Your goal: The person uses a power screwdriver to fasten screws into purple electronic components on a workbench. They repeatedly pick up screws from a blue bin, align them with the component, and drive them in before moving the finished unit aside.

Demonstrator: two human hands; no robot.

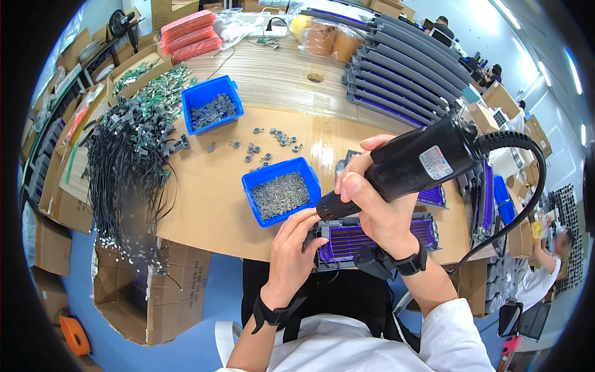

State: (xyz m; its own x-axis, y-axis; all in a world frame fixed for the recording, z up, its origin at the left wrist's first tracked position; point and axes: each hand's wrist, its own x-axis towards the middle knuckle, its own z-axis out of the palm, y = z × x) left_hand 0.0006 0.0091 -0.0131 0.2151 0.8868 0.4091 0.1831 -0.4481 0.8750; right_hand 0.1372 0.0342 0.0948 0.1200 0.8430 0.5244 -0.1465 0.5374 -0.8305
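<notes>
My right hand is wrapped round a black electric screwdriver, which slants down to the left with its nose low. Beside that nose, my left hand has its fingers bent together, the fingertips touching the tool's tip. Whatever lies between them is hidden. Under both hands lies a grey housing with a purple slatted insert, at the table's near edge; my left thumb rests by its left end. A blue bin of small metal screws stands just beyond my left hand.
Small grey round parts are scattered on the cardboard sheet. Another blue bin holds similar parts. Black cables with connectors hang over the left edge. Long grey-purple housings are stacked behind. The screwdriver's cord loops at right.
</notes>
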